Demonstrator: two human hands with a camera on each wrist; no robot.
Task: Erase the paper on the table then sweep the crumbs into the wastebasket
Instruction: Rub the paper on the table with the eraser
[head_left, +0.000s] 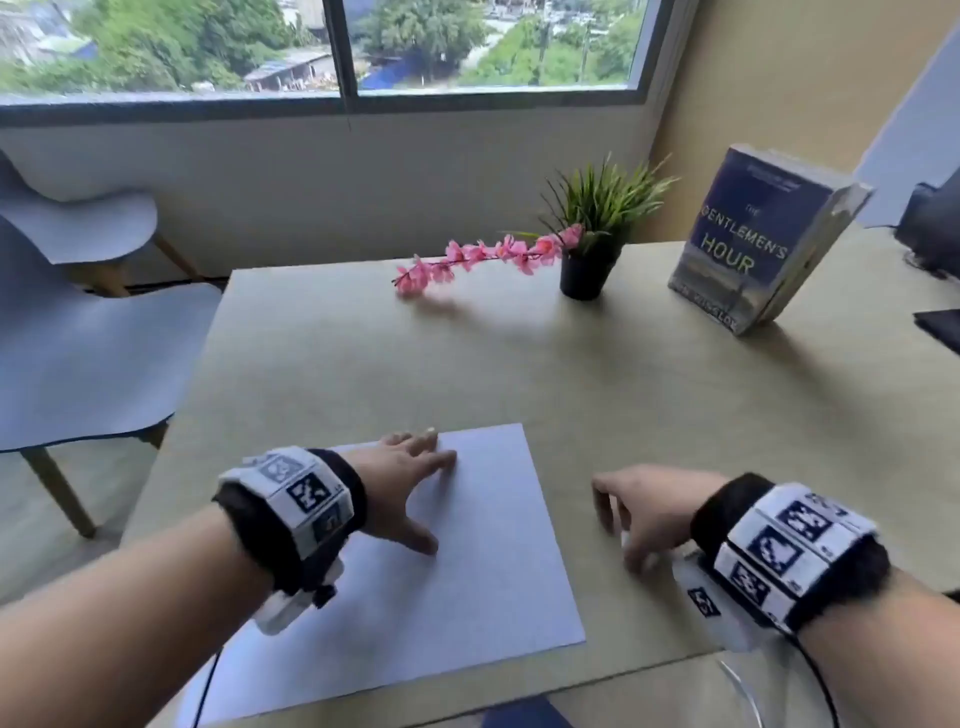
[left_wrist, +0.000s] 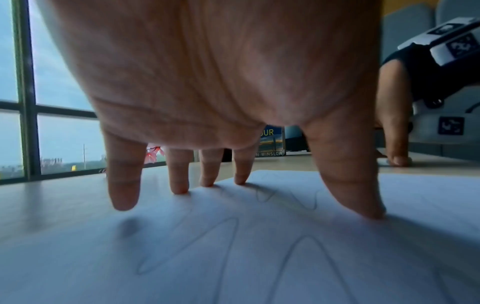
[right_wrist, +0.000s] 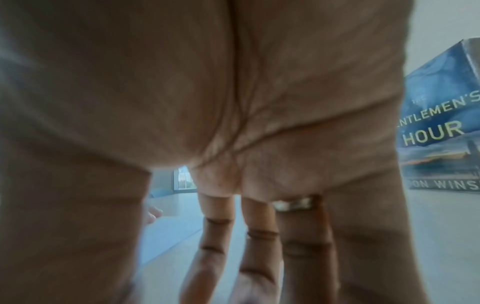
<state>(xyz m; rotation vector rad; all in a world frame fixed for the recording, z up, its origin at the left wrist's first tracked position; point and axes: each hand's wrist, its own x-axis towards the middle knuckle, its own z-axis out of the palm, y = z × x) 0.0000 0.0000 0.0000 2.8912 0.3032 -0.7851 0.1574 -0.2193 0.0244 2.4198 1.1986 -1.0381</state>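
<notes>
A white sheet of paper lies at the front of the beige table. Faint pencil squiggles cross the paper. My left hand presses on the sheet's upper left part, its spread fingertips and thumb down on the paper. My right hand is on the table just right of the sheet, fingers pointing down. A small white thing, partly hidden, lies under that hand, at a fingertip. Whether the hand grips it is hidden.
A book stands at the back right, beside a potted plant with a pink flower sprig. A grey chair is at the table's left. Dark objects sit at the right edge. A curved clear rim shows below the front edge.
</notes>
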